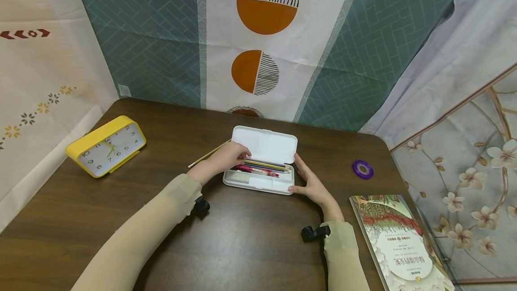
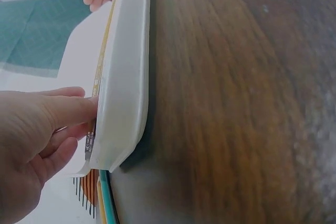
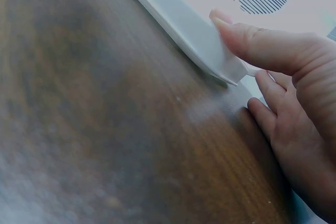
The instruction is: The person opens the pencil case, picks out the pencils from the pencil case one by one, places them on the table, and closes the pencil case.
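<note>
An open white pencil case [image 1: 281,185] lies on the table with its lid [image 1: 264,143] tipped back. Several pencils and a red pen [image 1: 262,172] are inside. My left hand [image 1: 227,157] reaches over the case's left end; in the left wrist view its thumb and fingers pinch the dark end of a yellow pencil [image 2: 99,72] lying along the case. At the other end, my right hand [image 1: 313,187] holds the case, with its thumb on the front corner and its fingers behind the end wall. Beyond my left wrist lies a loose pencil [image 1: 208,153], partly hidden by the hand.
A yellow alarm clock [image 1: 109,145] stands at the table's left. On the right are a purple roll of tape [image 1: 357,167] and, nearer, a book [image 1: 400,241] with a colourful cover. Patterned cloth [image 1: 250,71] hangs behind the table's back edge.
</note>
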Demonstrator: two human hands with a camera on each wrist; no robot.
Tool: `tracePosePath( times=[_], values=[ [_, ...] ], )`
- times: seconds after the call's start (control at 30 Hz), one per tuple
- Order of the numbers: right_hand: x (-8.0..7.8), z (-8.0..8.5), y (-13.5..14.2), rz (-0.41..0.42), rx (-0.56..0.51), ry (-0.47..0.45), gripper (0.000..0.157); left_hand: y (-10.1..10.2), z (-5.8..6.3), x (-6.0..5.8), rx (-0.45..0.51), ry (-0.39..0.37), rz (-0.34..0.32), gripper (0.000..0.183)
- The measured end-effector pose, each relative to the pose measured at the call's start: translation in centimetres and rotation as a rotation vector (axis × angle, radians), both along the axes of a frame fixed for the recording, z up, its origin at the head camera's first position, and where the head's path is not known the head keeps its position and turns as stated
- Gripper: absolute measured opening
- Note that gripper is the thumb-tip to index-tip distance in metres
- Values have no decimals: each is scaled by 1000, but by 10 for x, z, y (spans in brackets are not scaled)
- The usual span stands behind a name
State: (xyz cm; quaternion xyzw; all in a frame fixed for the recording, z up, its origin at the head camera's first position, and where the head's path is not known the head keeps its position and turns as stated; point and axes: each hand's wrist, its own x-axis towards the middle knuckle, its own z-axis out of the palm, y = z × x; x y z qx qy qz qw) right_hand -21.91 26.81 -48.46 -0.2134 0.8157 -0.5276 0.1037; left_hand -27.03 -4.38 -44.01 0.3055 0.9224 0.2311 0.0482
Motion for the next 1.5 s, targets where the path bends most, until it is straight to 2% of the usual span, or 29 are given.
tracePosePath(
  times=[0.4,0.7,1.0,1.27,1.5],
  values=[
    [2,2,-1,0,-3,-8,105,2,6,3,-52,24,-35,19],
    [2,1,1,-5,2,-14,104,2,1,3,-38,11,-12,21],
    [2,2,-1,-4,-5,-16,105,-1,1,6,-29,53,-12,23],
    [2,3,0,-6,-7,-12,105,-8,9,14,16,50,5,24],
    [0,2,-1,-7,2,-11,105,-20,21,22,55,59,16,24]
  ],
)
